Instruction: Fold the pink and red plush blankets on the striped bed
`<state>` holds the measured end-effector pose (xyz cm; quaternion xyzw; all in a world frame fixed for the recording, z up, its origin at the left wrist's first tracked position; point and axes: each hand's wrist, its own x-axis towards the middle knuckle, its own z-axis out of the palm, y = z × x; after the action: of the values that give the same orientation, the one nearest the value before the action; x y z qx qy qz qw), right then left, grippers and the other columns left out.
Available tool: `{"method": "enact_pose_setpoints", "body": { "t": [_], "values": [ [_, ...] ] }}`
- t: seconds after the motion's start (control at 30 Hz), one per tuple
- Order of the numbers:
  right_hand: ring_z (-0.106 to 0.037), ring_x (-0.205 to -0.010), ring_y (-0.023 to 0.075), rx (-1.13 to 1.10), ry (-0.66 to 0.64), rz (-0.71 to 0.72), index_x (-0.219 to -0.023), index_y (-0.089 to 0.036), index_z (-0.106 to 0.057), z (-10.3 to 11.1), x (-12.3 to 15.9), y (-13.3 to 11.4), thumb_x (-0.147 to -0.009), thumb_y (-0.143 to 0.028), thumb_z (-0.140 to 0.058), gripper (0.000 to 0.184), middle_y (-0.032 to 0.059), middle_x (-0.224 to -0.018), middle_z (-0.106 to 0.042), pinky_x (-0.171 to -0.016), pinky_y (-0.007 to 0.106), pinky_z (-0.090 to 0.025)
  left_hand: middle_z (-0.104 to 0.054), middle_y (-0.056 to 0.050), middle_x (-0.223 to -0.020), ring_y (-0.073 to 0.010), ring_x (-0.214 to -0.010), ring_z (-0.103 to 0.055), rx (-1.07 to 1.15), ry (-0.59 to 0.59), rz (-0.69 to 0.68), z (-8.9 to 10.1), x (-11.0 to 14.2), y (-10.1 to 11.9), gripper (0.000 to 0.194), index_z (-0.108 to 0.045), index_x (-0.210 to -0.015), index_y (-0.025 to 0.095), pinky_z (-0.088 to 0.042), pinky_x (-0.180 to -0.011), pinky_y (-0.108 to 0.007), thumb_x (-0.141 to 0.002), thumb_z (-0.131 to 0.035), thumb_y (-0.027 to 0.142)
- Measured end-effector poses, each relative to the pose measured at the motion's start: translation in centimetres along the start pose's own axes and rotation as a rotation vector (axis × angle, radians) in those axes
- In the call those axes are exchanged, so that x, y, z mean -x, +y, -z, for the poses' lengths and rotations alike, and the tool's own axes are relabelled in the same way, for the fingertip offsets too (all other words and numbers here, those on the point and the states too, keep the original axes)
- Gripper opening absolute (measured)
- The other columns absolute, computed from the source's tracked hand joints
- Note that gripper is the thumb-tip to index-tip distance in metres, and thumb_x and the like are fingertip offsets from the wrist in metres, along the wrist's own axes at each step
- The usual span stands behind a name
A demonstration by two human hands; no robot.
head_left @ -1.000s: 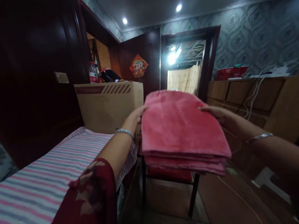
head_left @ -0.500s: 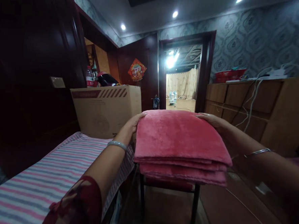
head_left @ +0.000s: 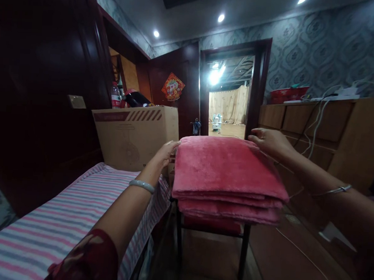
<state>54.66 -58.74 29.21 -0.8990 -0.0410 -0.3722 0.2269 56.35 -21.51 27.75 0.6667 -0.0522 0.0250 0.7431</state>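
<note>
A thick pink plush blanket [head_left: 226, 170], folded into a layered stack, rests on a chair with a red seat [head_left: 211, 225] and dark legs. At the stack's far left corner is my left hand [head_left: 166, 152], its fingers stretched out and the tips at the blanket's edge; whether they touch cannot be made out. My right hand [head_left: 271, 141] hovers just above the far right corner, fingers loosely bent and apart, holding nothing. A bangle circles each wrist.
To the left, a striped cloth [head_left: 74, 213] covers a bed-like surface, with a large cardboard box [head_left: 133, 139] behind it. A wooden cabinet [head_left: 361, 133] with a red basket [head_left: 288, 94] and white cables stands right. A cable [head_left: 306, 259] crosses the floor. Ahead is an open doorway.
My right hand has lifted off the blanket's right corner and moved up. My left hand has loosened and shifted slightly left from the blanket's side. The blanket stays on the chair.
</note>
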Motion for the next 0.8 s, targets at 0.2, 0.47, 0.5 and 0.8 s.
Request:
{"method": "enact_pose_setpoints", "body": {
  "t": [0.2,0.47,0.5,0.8],
  "values": [
    [-0.068,-0.094,0.0267,-0.282,0.043,0.306,-0.124,-0.025,-0.067,2.7,7.9,-11.9,-0.088,-0.040,-0.061,0.039,0.0092,-0.114,-0.070,-0.087,0.042,-0.054,-0.066,-0.009,-0.117,-0.0186,-0.082,-0.065,-0.168,0.150,-0.041,4.0,3.3,-2.0,0.054,-0.058,-0.121,0.023,-0.050,-0.062,-0.027,-0.070,-0.074,0.036],
    [-0.068,-0.103,0.0216,-0.675,-1.101,0.874,-0.121,-0.028,-0.069,-8.5,26.4,-20.8,-0.089,-0.028,-0.061,0.033,0.0056,-0.115,-0.072,-0.089,0.030,-0.053,-0.073,-0.009,-0.111,-0.0217,-0.098,-0.067,-0.817,-0.298,-0.058,11.6,19.1,-13.2,0.034,-0.070,-0.111,0.015,-0.050,-0.088,-0.032,-0.079,-0.064,0.025],
    [-0.066,-0.107,0.0225,-0.660,-1.135,0.867,-0.123,-0.028,-0.068,-10.8,27.9,-21.7,-0.090,-0.026,-0.058,0.035,0.0061,-0.119,-0.071,-0.092,0.031,-0.052,-0.072,-0.008,-0.115,-0.0215,-0.101,-0.066,-0.873,-0.326,-0.048,12.6,21.6,-14.4,0.036,-0.069,-0.114,0.016,-0.050,-0.090,-0.031,-0.080,-0.064,0.026],
    [-0.071,-0.099,0.0275,-1.089,-1.348,1.055,-0.107,-0.023,-0.076,-23.3,36.0,-36.6,-0.091,-0.050,-0.050,0.041,0.0101,-0.107,-0.075,-0.083,0.036,-0.058,-0.074,-0.010,-0.110,-0.0226,-0.100,-0.068,-1.051,0.575,0.220,18.9,44.5,-17.2,0.034,-0.067,-0.120,0.018,-0.049,-0.084,-0.031,-0.090,-0.052,0.025]
  ]
}}
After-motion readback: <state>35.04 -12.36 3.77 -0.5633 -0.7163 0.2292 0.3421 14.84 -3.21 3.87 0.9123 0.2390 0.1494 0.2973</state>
